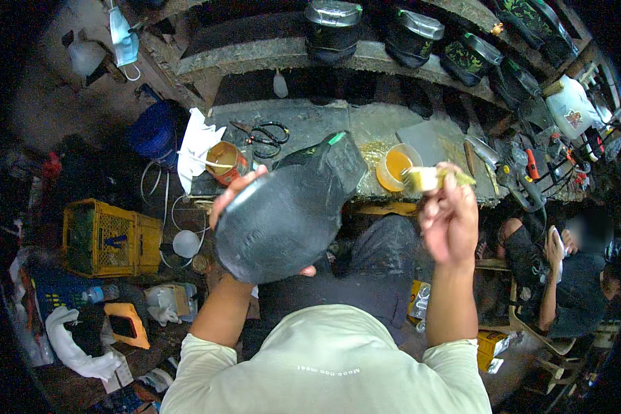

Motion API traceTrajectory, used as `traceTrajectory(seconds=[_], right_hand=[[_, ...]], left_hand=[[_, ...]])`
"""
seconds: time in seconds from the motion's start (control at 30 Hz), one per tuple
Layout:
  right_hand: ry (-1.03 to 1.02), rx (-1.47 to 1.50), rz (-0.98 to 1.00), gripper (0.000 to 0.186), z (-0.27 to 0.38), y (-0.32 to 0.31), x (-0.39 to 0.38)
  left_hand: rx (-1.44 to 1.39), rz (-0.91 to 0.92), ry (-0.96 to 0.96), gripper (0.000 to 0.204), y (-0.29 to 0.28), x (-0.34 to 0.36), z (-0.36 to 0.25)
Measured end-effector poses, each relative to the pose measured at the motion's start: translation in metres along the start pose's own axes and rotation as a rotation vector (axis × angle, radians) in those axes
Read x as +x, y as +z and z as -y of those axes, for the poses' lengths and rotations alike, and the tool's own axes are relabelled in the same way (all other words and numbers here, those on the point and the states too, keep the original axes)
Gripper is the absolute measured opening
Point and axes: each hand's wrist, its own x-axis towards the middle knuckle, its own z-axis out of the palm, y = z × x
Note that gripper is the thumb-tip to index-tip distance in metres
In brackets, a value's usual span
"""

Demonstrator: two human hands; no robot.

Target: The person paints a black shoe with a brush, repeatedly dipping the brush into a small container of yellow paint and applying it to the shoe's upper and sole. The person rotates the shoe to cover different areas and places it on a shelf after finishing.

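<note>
My left hand (231, 193) grips a black piece (276, 221) with a flat oval face toward me and a crumpled upper part with a green strip on top; much of that hand is hidden behind it. My raised right hand (447, 224) holds a small blurred brush (429, 179) with pale bristles, just right of a tub of amber liquid (395, 168) on the workbench (369, 117). Left of the black piece are a rusty orange can (231, 169) with a stick in it, some white sheeting (193, 148) and black-handled scissors (269, 138).
Black items with clear tops (332, 34) line the shelf above. Tools (531, 165) and a white jug (569, 103) crowd the right end. A blue bucket (155, 134) and yellow crate (110, 234) stand left. A co-worker (573, 293) sits at the right, hands raised.
</note>
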Motion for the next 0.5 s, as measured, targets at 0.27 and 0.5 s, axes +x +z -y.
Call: traceTrajectory(seconds=[0.27, 0.5], right_hand=[[-0.107, -0.214, 0.101, 0.031, -0.011, 0.072, -0.044], [-0.267, -0.284, 0.172, 0.027, -0.019, 0.078, -0.042]], left_hand=[[-0.475, -0.127, 0.180, 0.110, 0.025, -0.001, -0.009], [-0.486, 0.011, 0.301, 0.054, 0.012, 0.002, 0.004]])
